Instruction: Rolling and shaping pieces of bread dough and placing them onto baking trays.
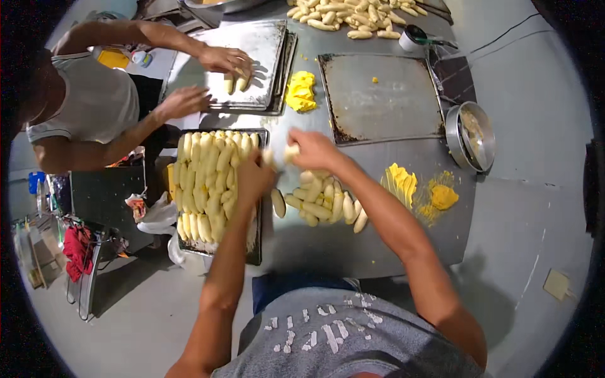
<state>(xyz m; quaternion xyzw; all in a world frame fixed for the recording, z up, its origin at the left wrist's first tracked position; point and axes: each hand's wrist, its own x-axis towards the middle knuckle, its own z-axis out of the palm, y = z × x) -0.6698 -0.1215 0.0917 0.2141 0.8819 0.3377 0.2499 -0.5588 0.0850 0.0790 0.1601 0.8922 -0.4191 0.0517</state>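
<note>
My right hand [315, 151] is closed around a pale dough roll [291, 153] above the steel table. Next to it, over the right edge of a dark baking tray [254, 247], my left hand [253, 179] is closed, with another dough roll [268, 157] at its fingertips, smeared by motion. The tray holds close rows of finger-shaped dough rolls [201, 173]; my left hand and forearm hide some. A single roll [278, 203] lies on the table beside the tray. Below my right hand is a small pile of rolls [318, 198], partly hidden by my forearm.
Yellow paste lies in mounds [301, 92] [444, 196]. Beyond my hands is a flat, worn baking tray [381, 97]. A round pan [476, 135] stands at the right edge, a large roll heap [353, 16] at the back. At left, a co-worker's hands [224, 60] press rolls on an upturned tray.
</note>
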